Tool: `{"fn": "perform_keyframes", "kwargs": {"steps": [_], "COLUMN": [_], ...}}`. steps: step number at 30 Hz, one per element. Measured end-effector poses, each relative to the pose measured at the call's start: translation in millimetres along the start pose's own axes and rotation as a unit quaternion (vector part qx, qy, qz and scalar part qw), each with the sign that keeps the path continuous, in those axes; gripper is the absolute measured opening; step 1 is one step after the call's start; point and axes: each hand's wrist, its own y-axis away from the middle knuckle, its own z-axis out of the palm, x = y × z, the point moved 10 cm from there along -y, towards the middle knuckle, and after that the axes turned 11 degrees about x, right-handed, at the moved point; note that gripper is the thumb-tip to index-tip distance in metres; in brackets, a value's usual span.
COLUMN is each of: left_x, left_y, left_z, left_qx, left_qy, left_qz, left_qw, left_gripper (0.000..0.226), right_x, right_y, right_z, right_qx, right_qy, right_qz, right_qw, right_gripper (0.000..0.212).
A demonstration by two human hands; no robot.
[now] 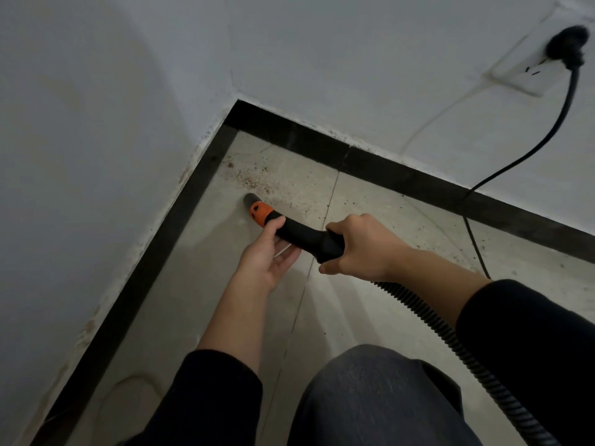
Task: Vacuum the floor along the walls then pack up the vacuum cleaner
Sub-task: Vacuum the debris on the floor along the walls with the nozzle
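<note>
A black vacuum handle [306, 235] with an orange collar [260, 213] and a grey nozzle tip [249, 198] points into the room corner, just above the pale tiled floor [338, 304]. My right hand [357, 249] grips the rear of the handle where the ribbed black hose [450, 342] joins it. My left hand [269, 252] holds the handle from below, thumb over it just behind the orange collar. Brown crumbs of dirt [257, 177] lie scattered on the tile between the nozzle and the corner.
Two white walls meet at the corner, edged with a black skirting board [370, 162]. A black plug [566, 48] sits in a white wall socket [521, 75] at upper right; its cord [476, 239] drops to the floor. My bent knee [370, 397] fills the lower middle.
</note>
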Motion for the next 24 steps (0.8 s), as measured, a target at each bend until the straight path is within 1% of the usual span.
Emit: {"fn": "perform_keyframes", "kwargs": {"steps": [5, 8, 12, 19, 24], "left_x": [-14, -21, -30, -49, -62], "left_y": [1, 2, 2, 5, 10], "left_z": [15, 22, 31, 44, 53], "left_qx": [-0.024, -0.038, -0.049, -0.069, -0.080], "left_qy": [-0.024, -0.046, -0.069, -0.088, -0.097], "left_qz": [-0.010, -0.015, -0.017, -0.031, -0.041], "left_qw": [0.999, 0.998, 0.996, 0.993, 0.991], "left_gripper": [0.037, 0.036, 0.037, 0.041, 0.041], "right_x": [17, 28, 40, 60, 73], "right_y": [12, 19, 28, 45, 56], "right_z": [-5, -8, -10, -14, -16], "right_qx": [-0.002, -0.006, -0.004, -0.001, 0.002], "right_qy": [0.001, 0.003, 0.008, 0.010, 0.000], "right_qz": [0.015, 0.022, 0.025, 0.029, 0.038], "right_qw": [1.000, 1.000, 1.000, 1.000, 0.999], "right_gripper": [0.028, 0.027, 0.029, 0.033, 0.031]}}
